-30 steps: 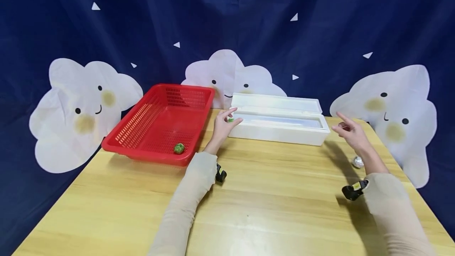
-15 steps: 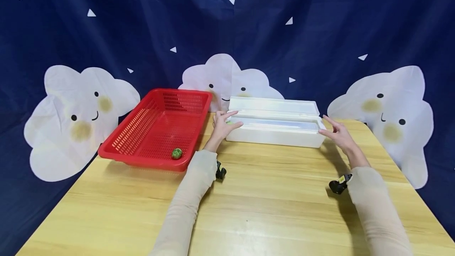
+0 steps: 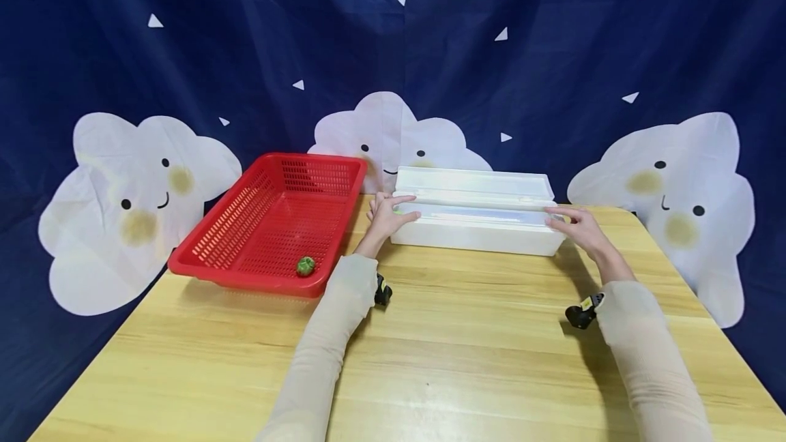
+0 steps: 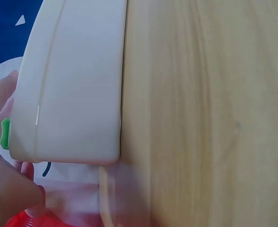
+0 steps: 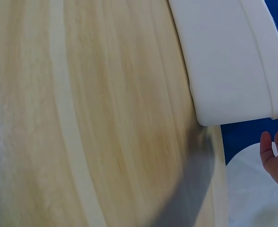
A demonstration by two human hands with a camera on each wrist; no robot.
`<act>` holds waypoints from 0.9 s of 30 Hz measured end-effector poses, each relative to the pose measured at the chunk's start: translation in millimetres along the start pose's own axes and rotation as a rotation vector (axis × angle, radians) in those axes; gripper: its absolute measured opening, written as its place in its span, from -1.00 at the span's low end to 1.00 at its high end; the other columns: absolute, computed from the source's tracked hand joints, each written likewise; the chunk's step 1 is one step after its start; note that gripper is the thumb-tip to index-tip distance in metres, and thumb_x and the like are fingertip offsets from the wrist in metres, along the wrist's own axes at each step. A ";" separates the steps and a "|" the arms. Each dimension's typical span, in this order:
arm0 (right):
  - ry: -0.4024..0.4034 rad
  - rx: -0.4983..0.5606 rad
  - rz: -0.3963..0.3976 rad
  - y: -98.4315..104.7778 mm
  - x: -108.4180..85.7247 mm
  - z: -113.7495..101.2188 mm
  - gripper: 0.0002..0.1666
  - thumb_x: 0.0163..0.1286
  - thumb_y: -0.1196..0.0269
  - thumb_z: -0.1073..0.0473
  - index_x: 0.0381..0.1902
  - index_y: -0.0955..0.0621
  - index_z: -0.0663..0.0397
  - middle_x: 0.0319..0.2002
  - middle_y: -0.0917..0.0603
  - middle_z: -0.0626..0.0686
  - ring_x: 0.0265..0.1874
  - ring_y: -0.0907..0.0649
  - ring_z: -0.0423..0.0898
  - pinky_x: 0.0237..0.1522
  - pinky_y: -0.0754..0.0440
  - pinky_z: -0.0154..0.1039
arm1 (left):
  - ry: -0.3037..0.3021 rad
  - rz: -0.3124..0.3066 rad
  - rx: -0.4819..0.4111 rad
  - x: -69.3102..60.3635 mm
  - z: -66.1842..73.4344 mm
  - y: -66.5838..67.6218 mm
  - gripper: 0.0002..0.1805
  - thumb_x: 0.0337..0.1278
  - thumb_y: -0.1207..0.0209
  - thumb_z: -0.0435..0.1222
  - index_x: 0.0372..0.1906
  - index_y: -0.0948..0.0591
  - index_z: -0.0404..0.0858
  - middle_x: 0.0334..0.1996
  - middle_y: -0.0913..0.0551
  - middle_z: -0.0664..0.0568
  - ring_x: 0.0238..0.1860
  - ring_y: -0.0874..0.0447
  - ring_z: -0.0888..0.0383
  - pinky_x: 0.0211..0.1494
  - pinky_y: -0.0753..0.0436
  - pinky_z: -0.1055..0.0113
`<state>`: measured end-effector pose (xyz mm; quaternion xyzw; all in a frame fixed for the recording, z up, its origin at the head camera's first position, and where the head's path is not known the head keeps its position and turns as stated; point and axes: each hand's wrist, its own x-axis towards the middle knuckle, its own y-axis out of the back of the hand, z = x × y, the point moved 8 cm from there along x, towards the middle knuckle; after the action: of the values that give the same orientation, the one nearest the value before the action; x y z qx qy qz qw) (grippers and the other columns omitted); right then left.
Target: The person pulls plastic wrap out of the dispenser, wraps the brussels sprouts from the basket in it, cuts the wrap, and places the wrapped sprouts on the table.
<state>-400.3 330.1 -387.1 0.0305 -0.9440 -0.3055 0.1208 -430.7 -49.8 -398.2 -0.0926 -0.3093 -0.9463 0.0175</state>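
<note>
A long white box point(image 3: 473, 236) stands at the back of the table, its lid point(image 3: 473, 183) tipped back. Along its top runs a clear, bluish strip point(image 3: 479, 214). My left hand point(image 3: 385, 217) holds the box's left end, thumb at the front and fingers behind. By that hand sits a small green piece point(image 4: 5, 133) on the box's top edge. At the opposite end, my right hand point(image 3: 580, 229) pinches the upper right corner with thumb and index finger. In the right wrist view, the fingers point(image 5: 266, 146) show only partly and their contact is hidden.
To the left stands a red perforated basket point(image 3: 245, 282) with a small green striped ball point(image 3: 305, 266) in it. The wooden table point(image 3: 467, 346) reaches back to a dark blue curtain point(image 3: 276, 19) with cloud prints.
My right hand has come left from beside the box onto its right end. The left hand has stayed at the left end. A silver ball seen earlier on the right is now hidden.
</note>
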 end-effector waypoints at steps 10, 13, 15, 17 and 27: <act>0.062 0.081 0.106 0.8 -3.6 -15.8 -0.80 0.22 -0.20 0.34 -0.31 -0.62 0.47 -0.51 -0.28 -0.01 -0.47 -0.21 -0.20 -0.44 -0.18 -0.35 | -0.030 0.040 0.005 1.7 4.1 -0.2 -0.77 -0.07 -0.30 -0.11 -0.27 -0.72 -0.11 0.02 -0.33 -0.13 0.07 -0.12 -0.05 0.05 -0.07 0.01; 0.065 0.108 0.124 1.1 -7.4 -31.3 -0.79 0.21 -0.18 0.40 -0.32 -0.55 0.58 -0.48 -0.29 0.02 -0.45 -0.22 -0.20 -0.42 -0.18 -0.36 | -0.038 0.057 0.029 3.1 6.8 1.1 -0.77 -0.04 -0.28 -0.11 -0.31 -0.73 -0.16 -0.02 -0.35 -0.11 0.05 -0.14 -0.04 0.04 -0.08 0.03; 0.062 0.114 0.128 1.5 -7.7 -35.1 -0.78 0.22 -0.17 0.39 -0.31 -0.54 0.59 -0.45 -0.29 0.02 -0.43 -0.22 -0.21 -0.39 -0.19 -0.38 | -0.047 0.062 0.044 4.7 9.2 2.0 -0.76 -0.02 -0.27 -0.11 -0.31 -0.73 -0.18 -0.05 -0.36 -0.10 0.03 -0.15 -0.03 0.02 -0.09 0.04; 0.065 0.124 0.145 2.8 -6.9 -36.1 -0.77 0.23 -0.15 0.40 -0.30 -0.50 0.62 -0.45 -0.29 0.03 -0.42 -0.22 -0.21 -0.38 -0.19 -0.39 | -0.056 0.064 0.064 6.5 11.9 2.7 -0.75 0.00 -0.26 -0.11 -0.31 -0.73 -0.19 -0.07 -0.36 -0.08 0.01 -0.16 -0.03 0.01 -0.11 0.04; 0.055 0.134 0.235 10.1 9.8 -6.5 -0.85 0.26 -0.19 0.28 -0.40 -0.63 0.30 -0.48 -0.26 -0.07 -0.44 -0.23 -0.26 -0.37 -0.19 -0.41 | -0.059 0.092 0.040 13.6 13.6 5.7 -0.73 -0.01 -0.27 -0.13 -0.32 -0.72 -0.26 -0.09 -0.38 -0.09 0.03 -0.18 -0.03 0.05 -0.09 0.02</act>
<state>-408.0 333.3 -374.0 -0.0638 -0.9556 -0.2246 0.1795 -441.2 -46.1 -381.6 -0.1340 -0.3242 -0.9349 0.0536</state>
